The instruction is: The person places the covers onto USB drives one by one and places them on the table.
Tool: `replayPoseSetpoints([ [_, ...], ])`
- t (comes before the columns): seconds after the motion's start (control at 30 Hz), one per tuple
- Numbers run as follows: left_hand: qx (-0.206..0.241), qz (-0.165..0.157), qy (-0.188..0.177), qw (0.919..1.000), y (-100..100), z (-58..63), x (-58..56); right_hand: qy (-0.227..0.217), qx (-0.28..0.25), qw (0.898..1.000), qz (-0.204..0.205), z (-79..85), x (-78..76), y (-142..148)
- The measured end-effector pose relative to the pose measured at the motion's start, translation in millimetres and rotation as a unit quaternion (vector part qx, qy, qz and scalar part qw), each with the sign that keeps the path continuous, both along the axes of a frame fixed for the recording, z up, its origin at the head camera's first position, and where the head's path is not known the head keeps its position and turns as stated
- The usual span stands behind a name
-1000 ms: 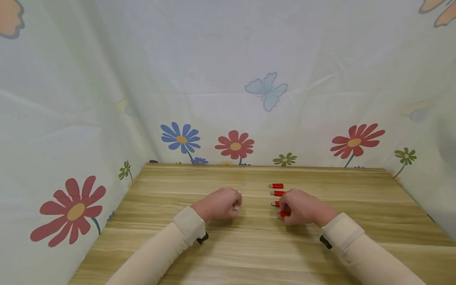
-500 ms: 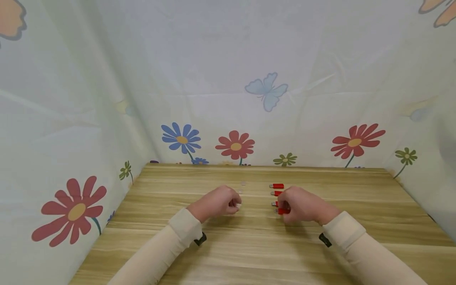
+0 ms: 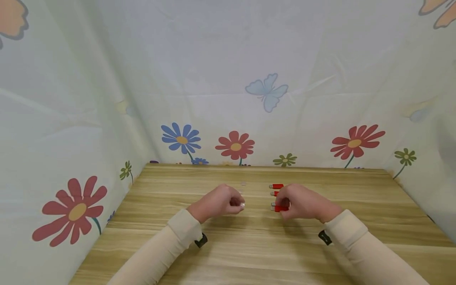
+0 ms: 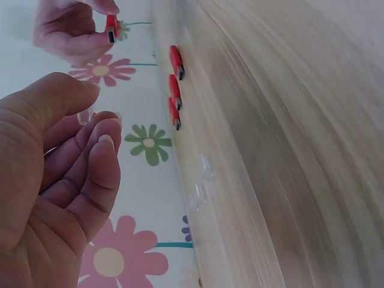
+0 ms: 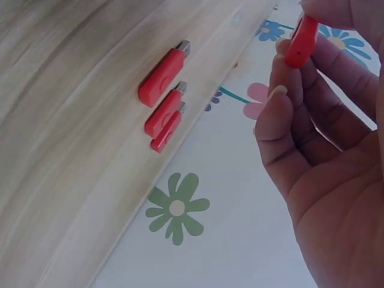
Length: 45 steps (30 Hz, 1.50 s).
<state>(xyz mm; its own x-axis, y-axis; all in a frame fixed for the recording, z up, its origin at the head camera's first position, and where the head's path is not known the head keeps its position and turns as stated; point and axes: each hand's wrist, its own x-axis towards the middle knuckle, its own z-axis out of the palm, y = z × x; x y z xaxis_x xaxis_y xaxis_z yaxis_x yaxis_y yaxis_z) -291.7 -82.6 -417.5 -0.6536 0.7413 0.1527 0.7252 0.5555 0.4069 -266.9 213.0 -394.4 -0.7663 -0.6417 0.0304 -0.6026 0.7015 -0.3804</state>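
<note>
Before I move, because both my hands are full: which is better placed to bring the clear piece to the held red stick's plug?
Probably the left hand: it pinches the clear piece, while the right hand holds the red stick, plug pointing toward the left.

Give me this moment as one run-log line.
left hand: pinches clear piece | right hand: pinches red USB stick | table: three more red USB sticks, two more clear pieces

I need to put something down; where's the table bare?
The table is bare between the sleeves, and outward from the left hand and the right hand toward the floral cloth. Crowded: the middle, with red USB sticks and clear pieces.
</note>
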Motion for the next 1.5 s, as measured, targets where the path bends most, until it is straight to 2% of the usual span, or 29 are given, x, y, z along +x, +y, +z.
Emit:
replayPoseSetpoints([
  [0.17,0.035,0.000,-0.004,0.9994,1.6,0.6,1.4,-0.016,-0.028,0.999,0.013,3.0,0.7,-0.6],
  [0.33,0.048,-0.005,-0.013,0.9988,4.3,3.2,3.7,-0.009,-0.044,0.999,0.030,4.7,1.2,-2.3],
  [0.6,0.041,-0.008,-0.001,0.9991,10.8,6.3,7.0,0.004,-0.058,0.997,0.049,6.9,2.0,-5.8],
  [1.07,0.036,0.003,-0.034,0.9988,20.0,9.9,12.1,0.014,-0.082,0.994,0.064,10.7,4.2,-12.5],
  [1.5,0.047,-0.019,-0.017,0.9986,26.4,6.4,12.4,0.027,-0.097,0.992,0.075,7.5,2.9,-16.8],
])
